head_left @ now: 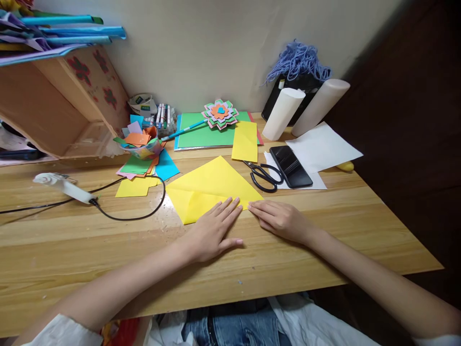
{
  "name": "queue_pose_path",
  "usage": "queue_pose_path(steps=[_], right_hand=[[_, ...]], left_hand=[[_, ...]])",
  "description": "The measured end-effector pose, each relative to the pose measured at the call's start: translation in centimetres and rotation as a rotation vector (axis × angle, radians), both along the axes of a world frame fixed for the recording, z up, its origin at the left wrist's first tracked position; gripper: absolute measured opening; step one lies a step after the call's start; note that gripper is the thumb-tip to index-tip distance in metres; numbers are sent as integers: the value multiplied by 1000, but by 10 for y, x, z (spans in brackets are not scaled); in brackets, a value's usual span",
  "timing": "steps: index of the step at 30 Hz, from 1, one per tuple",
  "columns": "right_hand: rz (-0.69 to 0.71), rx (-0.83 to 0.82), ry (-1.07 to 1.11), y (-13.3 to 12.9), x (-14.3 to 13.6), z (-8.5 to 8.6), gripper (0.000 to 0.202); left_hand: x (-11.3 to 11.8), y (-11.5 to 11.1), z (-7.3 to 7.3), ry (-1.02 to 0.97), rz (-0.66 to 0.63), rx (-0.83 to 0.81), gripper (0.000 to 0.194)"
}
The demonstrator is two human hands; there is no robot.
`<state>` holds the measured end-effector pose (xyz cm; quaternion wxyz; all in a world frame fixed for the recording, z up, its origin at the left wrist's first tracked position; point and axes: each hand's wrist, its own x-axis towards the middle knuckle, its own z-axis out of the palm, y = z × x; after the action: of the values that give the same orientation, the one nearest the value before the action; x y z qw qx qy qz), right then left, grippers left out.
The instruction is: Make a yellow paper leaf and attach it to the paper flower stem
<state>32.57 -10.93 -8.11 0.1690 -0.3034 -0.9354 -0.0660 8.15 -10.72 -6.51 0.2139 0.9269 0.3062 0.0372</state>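
A sheet of yellow paper [212, 180] lies on the wooden table with its lower part folded over, making a long crease and a peak at the top. My left hand [212, 230] rests flat on the folded strip, fingers stretched out and thumb apart. At the paper's right corner, my right hand [283, 220] has its fingers pressed together, with the tips on the corner by the folded edge. Just beyond are black-handled scissors [264, 178] and a smaller yellow paper piece [245, 142].
A black phone [291, 166] lies on white sheets [320, 149]. Back left, a cup of paper scraps [142, 146] stands near a white glue gun [65, 187] with a black cord. A layered paper flower [220, 114] rests on green sheets [194, 137]. White rolls [284, 113] stand back right.
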Motion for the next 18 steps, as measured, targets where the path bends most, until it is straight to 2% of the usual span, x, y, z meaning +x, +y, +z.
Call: queue_pose_path(steps=[7,11,15,18], right_hand=[[-6,-30,43,0,1,0,29],[-27,-16,14,1,-4,3,23],[-30,-52,-59,4,-29,7,22],[92,-74,-55,8,-59,9,26]], left_hand=[[-32,-13,2,46,107,-6,72],[-53,-18,4,95,159,21,72],[-60,-19,3,101,159,45,71],[-59,-19,2,109,151,63,70]])
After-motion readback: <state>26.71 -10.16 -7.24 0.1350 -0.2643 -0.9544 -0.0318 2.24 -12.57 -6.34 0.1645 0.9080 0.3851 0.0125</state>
